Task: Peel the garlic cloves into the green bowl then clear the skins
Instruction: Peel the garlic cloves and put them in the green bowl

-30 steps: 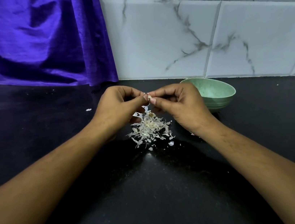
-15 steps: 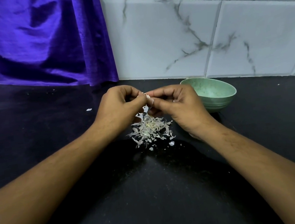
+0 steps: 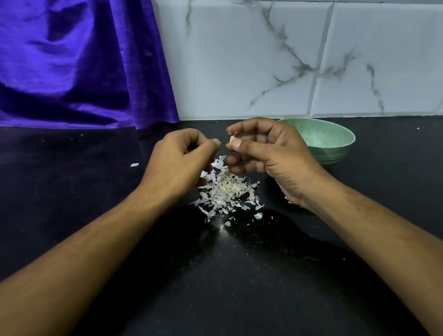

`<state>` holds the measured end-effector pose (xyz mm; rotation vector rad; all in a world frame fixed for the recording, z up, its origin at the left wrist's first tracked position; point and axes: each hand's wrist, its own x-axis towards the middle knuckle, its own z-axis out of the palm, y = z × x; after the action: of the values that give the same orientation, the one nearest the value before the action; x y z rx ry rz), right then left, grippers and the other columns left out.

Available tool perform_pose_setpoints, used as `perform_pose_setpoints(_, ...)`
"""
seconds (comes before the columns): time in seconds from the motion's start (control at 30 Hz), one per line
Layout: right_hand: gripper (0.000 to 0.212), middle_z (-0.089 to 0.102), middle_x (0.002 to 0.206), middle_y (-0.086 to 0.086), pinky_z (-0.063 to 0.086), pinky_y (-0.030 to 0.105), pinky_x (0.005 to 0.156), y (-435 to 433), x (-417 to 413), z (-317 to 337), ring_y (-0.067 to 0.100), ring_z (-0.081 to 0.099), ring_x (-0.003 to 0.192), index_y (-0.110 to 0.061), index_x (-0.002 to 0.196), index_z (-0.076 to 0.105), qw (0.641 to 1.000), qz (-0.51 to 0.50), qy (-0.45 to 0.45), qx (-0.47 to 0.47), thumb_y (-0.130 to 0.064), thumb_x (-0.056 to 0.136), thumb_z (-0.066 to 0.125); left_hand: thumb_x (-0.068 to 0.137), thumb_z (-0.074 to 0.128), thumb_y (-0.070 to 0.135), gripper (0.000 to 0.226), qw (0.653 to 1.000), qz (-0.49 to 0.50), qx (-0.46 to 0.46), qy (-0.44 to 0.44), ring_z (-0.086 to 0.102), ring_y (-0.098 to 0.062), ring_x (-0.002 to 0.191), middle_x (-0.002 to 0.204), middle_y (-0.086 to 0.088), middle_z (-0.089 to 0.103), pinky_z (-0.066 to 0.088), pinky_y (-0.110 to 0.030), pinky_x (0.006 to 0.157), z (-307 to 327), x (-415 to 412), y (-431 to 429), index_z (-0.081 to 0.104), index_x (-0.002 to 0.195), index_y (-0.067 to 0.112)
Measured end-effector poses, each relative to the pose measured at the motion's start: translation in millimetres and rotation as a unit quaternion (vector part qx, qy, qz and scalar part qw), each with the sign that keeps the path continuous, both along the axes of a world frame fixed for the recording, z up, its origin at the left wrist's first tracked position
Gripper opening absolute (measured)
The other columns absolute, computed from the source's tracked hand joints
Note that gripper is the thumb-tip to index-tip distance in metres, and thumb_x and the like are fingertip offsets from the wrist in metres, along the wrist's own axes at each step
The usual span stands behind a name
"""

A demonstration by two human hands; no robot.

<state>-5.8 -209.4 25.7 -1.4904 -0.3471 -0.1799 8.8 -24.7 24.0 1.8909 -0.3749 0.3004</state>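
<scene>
Papery skins point(image 3: 226, 191) heaped on table point(image 3: 232, 294); hands just parted.
My right hand point(image 3: 267, 158) pinches the garlic clove point(image 3: 232, 139), likely peeled, near the green bowl point(image 3: 334, 146); left hand point(image 3: 177, 165) curls, perhaps round a scrap.

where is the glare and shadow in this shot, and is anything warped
Head view: a small glint sits on the black counter just below the garlic skins; soft shadows of the forearms darken the counter between them; the wall tile lines slant and fan out, a wide-angle warp; the right hand and its garlic clove look sharp.
</scene>
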Motion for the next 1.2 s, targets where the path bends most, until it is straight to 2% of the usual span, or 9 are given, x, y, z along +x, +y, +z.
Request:
perform_pose_setpoints(0.1, 0.015, 0.072, 0.098, 0.030, 0.064, 0.033, 0.067, 0.1, 0.7, -1.4, 0.023, 0.072, 0.072, 0.000, 0.107, 0.069, 1.000, 0.000, -0.009, -0.010, 0.004, 0.092, 0.070, 0.092, 0.077, 0.029, 0.028, 1.000, -0.001, -0.004, 0.000, 0.071, -0.019, 0.072, 0.079, -0.012, 0.072, 0.061, -0.031, 0.058, 0.4, 0.6, 0.9, 0.066, 0.080, 0.007)
perform_pose_setpoints(0.23, 0.014, 0.074, 0.085, 0.015, 0.063, 0.036, 0.070, 0.7, 2.1, -4.4, 0.021, 0.072, 0.071, 0.001, 0.103, 0.070, 0.999, -0.003, -0.025, -0.038, 0.005, 0.090, 0.071, 0.091, 0.078, 0.018, 0.010, 0.997, -0.046, -0.050, 0.024, 0.071, -0.017, 0.076, 0.086, -0.011, 0.073, 0.064, -0.040, 0.064, 1.0, -0.3, -0.2, 0.071, 0.093, 0.011)
perform_pose_setpoints(0.37, 0.011, 0.076, 0.085, 0.017, 0.062, 0.034, 0.067, 0.1, 3.2, -4.7, 0.026, 0.073, 0.072, 0.000, 0.101, 0.073, 0.995, -0.031, -0.055, -0.075, 0.000, 0.090, 0.075, 0.093, 0.077, 0.022, 0.009, 0.999, -0.042, -0.034, 0.002, 0.073, -0.019, 0.076, 0.086, -0.010, 0.077, 0.059, -0.032, 0.060, 1.5, -1.4, -0.9, 0.077, 0.092, 0.013)
perform_pose_setpoints(0.47, 0.012, 0.075, 0.083, 0.021, 0.062, 0.036, 0.067, 0.6, 3.8, -5.0, 0.029, 0.074, 0.072, -0.001, 0.098, 0.073, 0.990, -0.054, -0.077, -0.101, -0.003, 0.087, 0.079, 0.092, 0.077, 0.026, 0.007, 0.999, -0.020, 0.009, -0.033, 0.076, -0.022, 0.079, 0.081, -0.003, 0.078, 0.063, -0.038, 0.065, 2.1, -1.3, 0.6, 0.079, 0.090, 0.020)
perform_pose_setpoints(0.6, 0.008, 0.076, 0.081, 0.017, 0.063, 0.047, 0.074, 0.4, 4.0, -6.3, 0.037, 0.075, 0.076, -0.004, 0.093, 0.077, 0.983, -0.068, -0.103, -0.133, -0.005, 0.085, 0.081, 0.091, 0.077, 0.027, 0.006, 0.998, -0.005, 0.040, -0.054, 0.076, -0.019, 0.075, 0.076, 0.001, 0.077, 0.065, -0.040, 0.070, 2.9, -1.4, 1.0, 0.080, 0.087, 0.023)
perform_pose_setpoints(0.73, 0.009, 0.078, 0.082, 0.010, 0.063, 0.055, 0.078, -0.8, 5.9, -7.5, 0.034, 0.077, 0.079, -0.008, 0.092, 0.080, 0.978, -0.074, -0.115, -0.156, -0.004, 0.084, 0.082, 0.090, 0.077, 0.025, 0.007, 0.997, 0.003, 0.048, -0.056, 0.076, -0.021, 0.074, 0.075, 0.000, 0.077, 0.064, -0.036, 0.068, 2.8, -2.2, 0.4, 0.080, 0.085, 0.022)
perform_pose_setpoints(0.87, 0.012, 0.079, 0.080, 0.008, 0.064, 0.040, 0.072, -1.2, 6.4, -6.8, 0.025, 0.077, 0.074, -0.003, 0.098, 0.080, 0.978, -0.070, -0.113, -0.160, -0.003, 0.086, 0.081, 0.089, 0.077, 0.027, 0.008, 0.997, 0.009, 0.050, -0.061, 0.075, -0.026, 0.077, 0.076, 0.000, 0.077, 0.063, -0.050, 0.072, 0.6, 0.3, 2.8, 0.079, 0.083, 0.022)
perform_pose_setpoints(1.0, 0.013, 0.078, 0.077, 0.010, 0.060, 0.028, 0.064, 0.5, 3.9, -4.9, 0.020, 0.076, 0.069, 0.002, 0.100, 0.078, 0.986, -0.047, -0.092, -0.129, 0.000, 0.088, 0.078, 0.089, 0.076, 0.027, 0.009, 0.996, 0.010, 0.047, -0.072, 0.075, -0.026, 0.075, 0.074, -0.001, 0.076, 0.063, -0.050, 0.071, -0.4, -0.2, 2.6, 0.078, 0.083, 0.021)
perform_pose_setpoints(1.2, 0.015, 0.073, 0.076, 0.017, 0.061, 0.031, 0.064, 5.6, 0.2, -4.3, 0.022, 0.072, 0.067, 0.006, 0.102, 0.071, 0.996, -0.014, -0.061, -0.067, 0.003, 0.088, 0.075, 0.082, 0.069, 0.034, 0.016, 0.998, 0.003, 0.032, -0.057, 0.074, -0.032, 0.079, 0.075, -0.004, 0.076, 0.063, -0.053, 0.071, -0.1, 0.2, 0.9, 0.076, 0.082, 0.019)
